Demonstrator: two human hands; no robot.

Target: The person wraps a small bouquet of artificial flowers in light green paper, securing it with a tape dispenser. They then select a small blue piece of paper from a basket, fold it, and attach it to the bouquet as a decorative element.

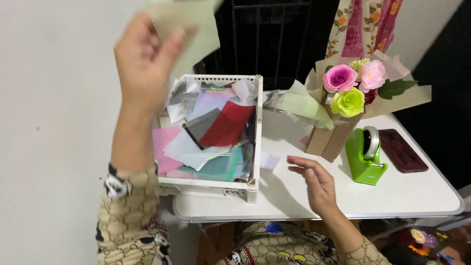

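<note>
My left hand point(143, 60) is raised high above a white plastic crate point(250, 152), pinching a pale green sheet of paper point(196, 27) that reaches the top edge of the view. The crate holds several loose sheets in pink, red, grey, teal and white. My right hand point(314, 182) hovers open over the white table point(417, 191), fingers spread, just right of the crate and near a small white paper scrap point(269, 161). It holds nothing.
A bouquet of pink, magenta and green paper flowers point(349, 86) in beige wrapping stands at the back of the table. Beside it sit a green tape dispenser point(365, 157) and a dark red flat case point(402, 150). A black metal grille stands behind the crate.
</note>
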